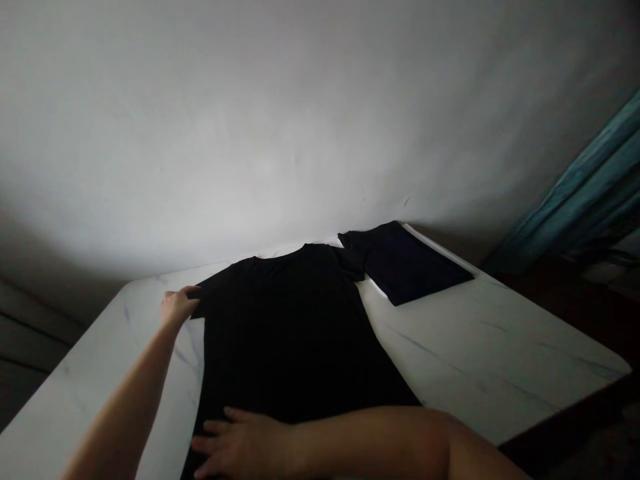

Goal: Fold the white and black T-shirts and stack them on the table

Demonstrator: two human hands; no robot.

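Observation:
A black T-shirt (285, 333) lies spread out on the white marbled table (450, 353), its neckline toward the wall. At the shirt's left sleeve, my left hand (179, 307) is closed on the sleeve's edge, with the fingertips partly hidden against the dark cloth. My right hand (245, 443) rests open on the lower left part of the shirt, fingers spread. My right forearm crosses over the shirt's lower part, and the hem is out of sight.
A folded dark garment (415, 263) lies at the back right, touching or close to the shirt's right sleeve, with something white under its edge. A pale wall (280, 133) rises behind the table. Teal cloth (575, 187) hangs at the far right.

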